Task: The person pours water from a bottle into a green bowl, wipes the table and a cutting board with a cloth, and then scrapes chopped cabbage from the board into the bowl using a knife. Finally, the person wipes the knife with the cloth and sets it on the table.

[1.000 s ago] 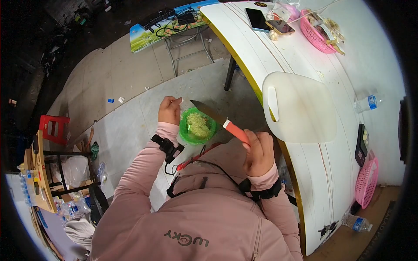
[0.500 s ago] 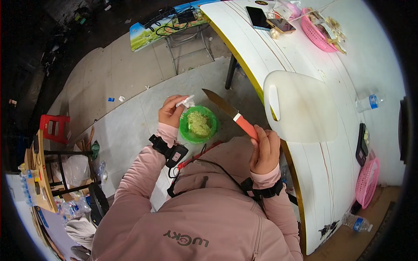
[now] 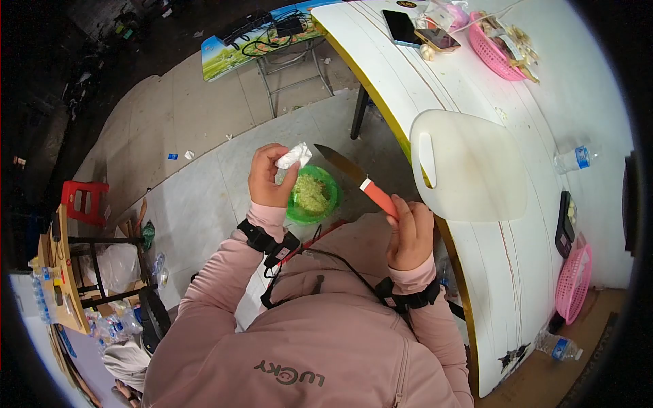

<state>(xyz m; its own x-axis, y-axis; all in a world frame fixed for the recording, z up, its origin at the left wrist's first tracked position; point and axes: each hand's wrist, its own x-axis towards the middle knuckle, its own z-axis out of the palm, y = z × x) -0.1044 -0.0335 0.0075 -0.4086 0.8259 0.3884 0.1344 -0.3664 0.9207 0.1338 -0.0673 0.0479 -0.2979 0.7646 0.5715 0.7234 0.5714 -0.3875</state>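
Note:
My left hand (image 3: 271,175) pinches a crumpled white tissue (image 3: 294,156) between thumb and fingers, above the left rim of a green bowl (image 3: 332,192). Shredded pale green vegetable (image 3: 311,195) fills the bowl, which is below and between my hands. In my right hand (image 3: 411,234) is a kitchen knife (image 3: 379,198), held by its red handle. Its blade slants up and to the left, the tip close to the tissue but apart from it. A white cutting board (image 3: 469,166) lies on the table to the right of the knife.
The long white table (image 3: 486,272) curves along my right side. On it are phones (image 3: 401,27), a garlic bulb (image 3: 426,52) and a pink basket (image 3: 494,49). A red stool (image 3: 86,202) stands at far left. A folding table (image 3: 262,41) with cables is ahead.
My left hand has turned, and the tissue shows larger and bunched up, slightly higher and to the right. The knife and my right hand have shifted slightly left.

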